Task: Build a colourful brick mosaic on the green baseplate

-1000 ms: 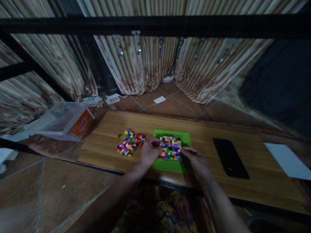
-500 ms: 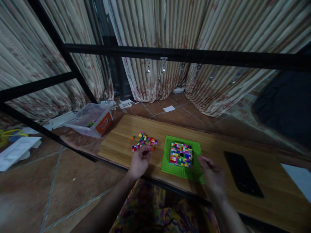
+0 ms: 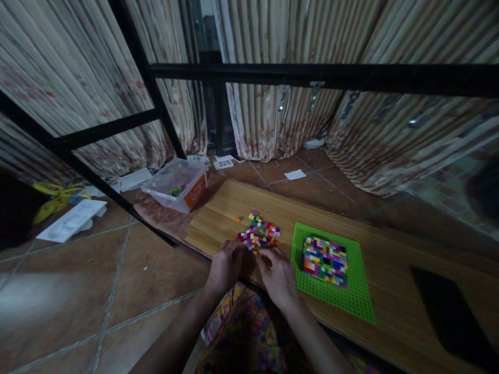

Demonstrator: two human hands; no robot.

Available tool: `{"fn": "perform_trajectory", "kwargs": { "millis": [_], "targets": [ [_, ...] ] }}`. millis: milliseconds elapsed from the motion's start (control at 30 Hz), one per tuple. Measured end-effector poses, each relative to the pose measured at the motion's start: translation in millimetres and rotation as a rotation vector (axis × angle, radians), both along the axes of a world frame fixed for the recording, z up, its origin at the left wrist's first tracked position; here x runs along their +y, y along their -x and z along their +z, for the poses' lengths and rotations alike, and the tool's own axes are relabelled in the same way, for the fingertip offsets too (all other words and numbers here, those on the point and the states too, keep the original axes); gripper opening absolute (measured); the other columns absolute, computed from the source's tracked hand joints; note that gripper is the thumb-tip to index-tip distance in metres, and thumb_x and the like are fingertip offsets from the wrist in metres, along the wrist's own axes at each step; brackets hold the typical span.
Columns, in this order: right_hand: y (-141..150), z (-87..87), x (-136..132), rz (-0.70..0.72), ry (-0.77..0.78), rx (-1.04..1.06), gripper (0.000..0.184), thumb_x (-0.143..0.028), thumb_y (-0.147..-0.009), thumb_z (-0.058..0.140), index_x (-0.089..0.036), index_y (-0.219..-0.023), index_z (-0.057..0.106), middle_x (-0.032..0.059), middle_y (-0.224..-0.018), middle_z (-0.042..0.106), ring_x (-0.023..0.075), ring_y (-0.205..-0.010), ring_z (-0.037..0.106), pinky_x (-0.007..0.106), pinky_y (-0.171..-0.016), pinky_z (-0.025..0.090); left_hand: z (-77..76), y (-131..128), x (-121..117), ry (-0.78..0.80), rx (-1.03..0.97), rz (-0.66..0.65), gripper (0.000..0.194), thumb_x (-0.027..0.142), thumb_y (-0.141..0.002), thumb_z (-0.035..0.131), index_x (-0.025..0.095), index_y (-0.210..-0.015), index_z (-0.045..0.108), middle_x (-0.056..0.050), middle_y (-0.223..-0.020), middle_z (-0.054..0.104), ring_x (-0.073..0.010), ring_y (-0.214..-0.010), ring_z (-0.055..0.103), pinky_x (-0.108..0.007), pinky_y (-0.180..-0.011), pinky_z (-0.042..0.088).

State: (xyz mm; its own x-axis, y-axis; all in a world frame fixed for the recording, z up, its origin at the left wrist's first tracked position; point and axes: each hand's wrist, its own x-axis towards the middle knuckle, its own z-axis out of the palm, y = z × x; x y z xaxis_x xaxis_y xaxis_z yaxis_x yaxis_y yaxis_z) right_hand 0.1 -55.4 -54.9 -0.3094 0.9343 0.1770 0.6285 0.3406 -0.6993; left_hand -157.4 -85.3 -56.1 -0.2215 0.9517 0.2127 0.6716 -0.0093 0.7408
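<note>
A loose pile of small coloured toy bricks (image 3: pixel 262 232) lies on the wooden tabletop. At its near left edge is my left hand (image 3: pixel 225 266), fingers curled together; anything pinched in them is too small to make out. My right hand (image 3: pixel 277 274) touches the pile's near right side, thumb and fingertips bent close together over the bricks. What they hold, if anything, I cannot tell. To the right, a green studded baseplate (image 3: pixel 354 306) carries a squarish multicoloured brick build (image 3: pixel 325 261) with a dark opening near its middle.
A flat black object (image 3: pixel 452 311) lies at the right of the wooden table (image 3: pixel 218 200). On the floor beyond the left end stands a clear plastic bin (image 3: pixel 167 184) with an orange label. A black metal frame (image 3: pixel 273 74) crosses in front of striped curtains.
My right hand has moved left from beside the baseplate to the brick pile. My left hand stays by the pile. The view has turned left, so everything sits farther right.
</note>
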Motion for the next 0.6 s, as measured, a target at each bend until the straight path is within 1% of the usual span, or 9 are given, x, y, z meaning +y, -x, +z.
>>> {"fn": "perform_trajectory", "kwargs": {
  "millis": [67,167,233,300,367,433,533,600],
  "targets": [
    [8.5,-3.6,5.3,-0.002,-0.039,-0.086,0.018,-0.023,-0.086,0.053,-0.023,-0.097,0.067,0.0054,-0.097,0.064,0.0224,-0.093,0.060,0.034,-0.083,0.046,1.1,1.1,2.5,0.028,0.019,0.016,0.027,0.006,-0.079,0.050,0.020,-0.099,0.063,-0.005,-0.095,0.065,-0.0179,-0.088,0.063,-0.031,-0.081,0.050],
    [13.3,-7.0,8.4,-0.005,-0.072,-0.174,0.016,-0.022,-0.086,0.053,-0.023,-0.094,0.067,0.0060,-0.095,0.064,0.0240,-0.093,0.059,0.035,-0.082,0.046,1.7,2.4,5.6,0.061,0.031,0.048,0.029,0.005,-0.076,0.052,0.020,-0.099,0.062,-0.005,-0.096,0.065,-0.0188,-0.089,0.063,-0.032,-0.083,0.049],
    [12.1,-8.1,8.1,-0.009,-0.071,-0.170,0.015,-0.021,-0.087,0.052,-0.023,-0.090,0.067,0.0056,-0.092,0.063,0.0232,-0.090,0.059,0.034,-0.079,0.046,2.4,1.0,6.3,0.059,0.008,0.068,0.026,0.008,-0.078,0.052,0.019,-0.098,0.063,-0.005,-0.095,0.065,-0.0187,-0.087,0.063,-0.031,-0.081,0.049],
    [8.2,-7.6,6.4,-0.015,-0.052,-0.107,0.015,-0.022,-0.088,0.050,-0.023,-0.087,0.066,0.0044,-0.089,0.064,0.0211,-0.086,0.060,0.032,-0.077,0.046,3.8,-2.7,5.2,0.039,-0.057,0.082,0.021,0.013,-0.081,0.053,0.019,-0.097,0.063,-0.005,-0.093,0.066,-0.0179,-0.085,0.063,-0.030,-0.079,0.049],
    [2.6,-4.7,3.6,-0.013,-0.021,-0.006,0.016,-0.023,-0.089,0.049,-0.023,-0.087,0.065,0.0030,-0.088,0.064,0.0185,-0.083,0.061,0.029,-0.075,0.046,6.2,-8.7,3.0,0.033,-0.182,0.075,0.017,0.020,-0.083,0.054,0.019,-0.097,0.064,-0.005,-0.093,0.067,-0.0172,-0.083,0.063,-0.028,-0.078,0.049],
    [-3.6,1.3,-0.5,-0.006,0.015,0.093,0.016,-0.025,-0.090,0.049,-0.023,-0.090,0.065,0.0019,-0.089,0.066,0.0160,-0.080,0.062,0.026,-0.073,0.046,9.5,-15.9,0.8,0.068,-0.364,0.018,0.018,0.028,-0.084,0.056,0.018,-0.095,0.065,-0.004,-0.090,0.067,-0.0164,-0.081,0.062,-0.026,-0.075,0.048],
    [-13.0,13.8,-8.6,-0.010,0.046,0.180,0.017,-0.027,-0.089,0.049,-0.024,-0.092,0.065,0.0009,-0.087,0.067,0.0150,-0.078,0.063,0.025,-0.071,0.047,17.1,-27.6,-1.2,0.188,-0.659,-0.114,0.024,0.037,-0.083,0.058,0.015,-0.083,0.066,-0.001,-0.074,0.063,-0.0131,-0.067,0.057,-0.022,-0.063,0.046],
    [-19.0,21.3,-15.2,-0.019,0.074,0.231,0.017,-0.027,-0.088,0.050,-0.024,-0.091,0.067,0.0010,-0.086,0.068,0.0156,-0.079,0.064,0.025,-0.071,0.047,23.4,-35.2,-2.5,0.274,-0.805,-0.157,0.027,0.040,-0.080,0.062,0.014,-0.073,0.064,0.001,-0.063,0.057,-0.0100,-0.058,0.050,-0.020,-0.055,0.041]
  ]
}}
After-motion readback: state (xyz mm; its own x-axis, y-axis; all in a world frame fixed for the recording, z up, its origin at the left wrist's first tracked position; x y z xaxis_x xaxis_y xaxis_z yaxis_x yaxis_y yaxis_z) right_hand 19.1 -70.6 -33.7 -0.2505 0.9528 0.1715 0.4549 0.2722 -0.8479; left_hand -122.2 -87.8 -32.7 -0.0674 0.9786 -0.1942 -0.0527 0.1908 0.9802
